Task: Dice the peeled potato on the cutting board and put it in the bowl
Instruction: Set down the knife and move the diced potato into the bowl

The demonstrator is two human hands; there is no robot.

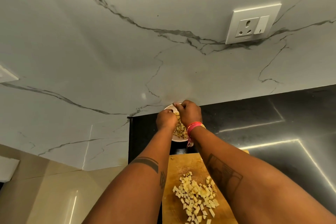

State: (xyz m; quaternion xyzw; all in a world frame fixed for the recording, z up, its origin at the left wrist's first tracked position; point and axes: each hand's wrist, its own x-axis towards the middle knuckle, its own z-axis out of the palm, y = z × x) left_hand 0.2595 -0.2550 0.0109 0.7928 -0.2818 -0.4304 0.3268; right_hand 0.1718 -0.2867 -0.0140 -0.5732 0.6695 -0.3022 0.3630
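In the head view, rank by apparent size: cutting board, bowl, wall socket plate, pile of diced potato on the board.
1. cutting board, partly covered by arms
2. pile of diced potato
3. wall socket plate, close to the pile in size
4. bowl, mostly hidden by hands

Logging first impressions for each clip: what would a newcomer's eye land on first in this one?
Most likely the two forearms reaching away from the camera, with the left hand and right hand together over the white bowl of potato pieces at the foot of the marbled wall. Next, the pile of diced potato left on the wooden cutting board between the arms. The white wall socket stands out at upper right.
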